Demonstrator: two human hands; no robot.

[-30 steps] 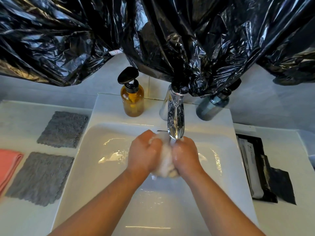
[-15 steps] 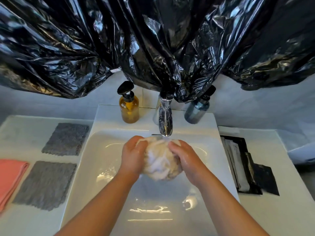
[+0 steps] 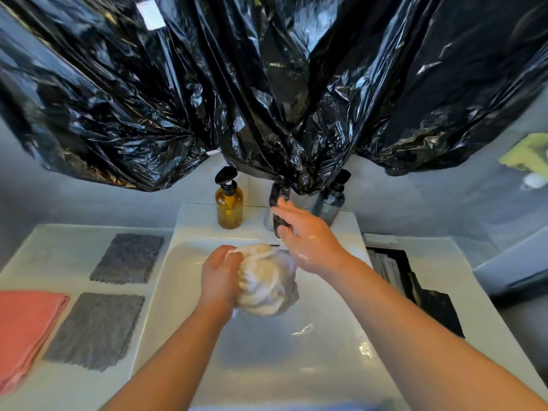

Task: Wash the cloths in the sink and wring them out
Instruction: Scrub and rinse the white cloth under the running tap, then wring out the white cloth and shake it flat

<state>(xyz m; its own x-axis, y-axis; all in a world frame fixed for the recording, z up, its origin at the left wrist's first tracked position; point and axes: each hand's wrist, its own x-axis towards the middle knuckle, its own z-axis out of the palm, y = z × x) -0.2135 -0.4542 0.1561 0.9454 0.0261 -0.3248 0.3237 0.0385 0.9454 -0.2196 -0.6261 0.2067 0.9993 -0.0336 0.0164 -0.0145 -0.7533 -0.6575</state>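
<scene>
My left hand [image 3: 221, 278] grips a bunched, wet white cloth [image 3: 268, 284] over the white sink [image 3: 184, 292]. My right hand [image 3: 308, 238] is off the cloth, its wet fingers spread and reaching onto the chrome faucet [image 3: 277, 209], which it partly covers. Whether the fingers are curled around the faucet I cannot make out. Two grey cloths [image 3: 127, 258] [image 3: 96, 329] lie flat on the counter left of the sink. A folded pink cloth [image 3: 25, 327] lies at the far left edge.
An amber pump bottle [image 3: 229, 204] and a grey bottle [image 3: 330, 201] stand behind the basin on either side of the faucet. Black plastic sheeting [image 3: 267, 84] hangs low over the back. A black tray [image 3: 412, 286] sits to the right of the sink.
My right hand let go of the white cloth and moved up to the faucet. My left hand alone keeps the cloth. The camera view has tilted upward.
</scene>
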